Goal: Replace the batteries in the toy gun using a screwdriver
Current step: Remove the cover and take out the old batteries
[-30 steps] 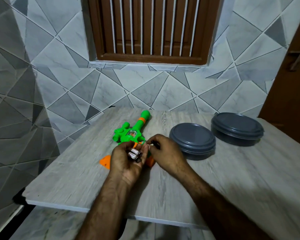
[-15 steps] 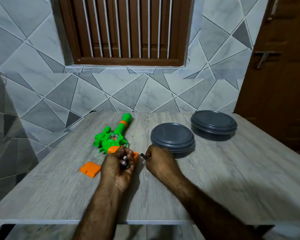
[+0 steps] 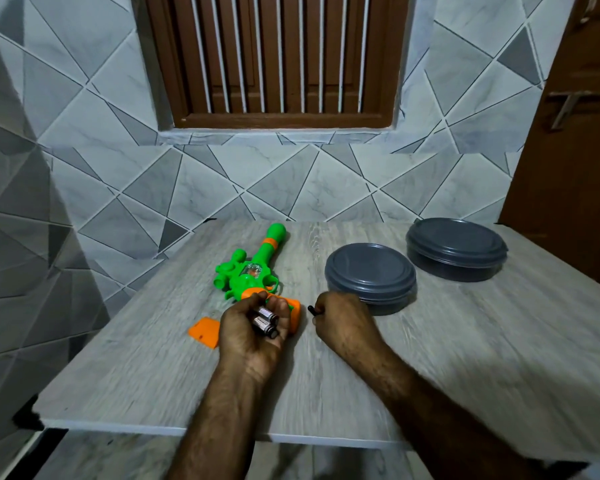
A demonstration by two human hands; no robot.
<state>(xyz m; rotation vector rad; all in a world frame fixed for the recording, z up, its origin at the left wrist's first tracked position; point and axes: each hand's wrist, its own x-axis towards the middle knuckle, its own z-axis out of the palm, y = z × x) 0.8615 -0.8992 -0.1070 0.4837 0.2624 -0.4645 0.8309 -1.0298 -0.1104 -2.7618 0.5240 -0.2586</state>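
A green toy gun [image 3: 253,268] with an orange grip lies on the grey wooden table [image 3: 430,358], barrel pointing away. My left hand [image 3: 253,332] hovers over the grip, fingers curled round two batteries [image 3: 265,322]. An orange battery cover [image 3: 205,331] lies flat just left of that hand. To the right, my right hand [image 3: 343,322] rests on the table, curled round a small dark tool, probably the screwdriver [image 3: 313,310]; only its black end shows.
Two round grey lidded containers stand at the back right, the near container [image 3: 371,277] just beyond my right hand, the far container [image 3: 456,247] further back. A tiled wall and barred wooden window close the far side. A brown door stands at right.
The view has shifted, so the scene sits more to the right than half a second ago. Both hands keep their holds near the gun's grip; the batteries show more plainly now.
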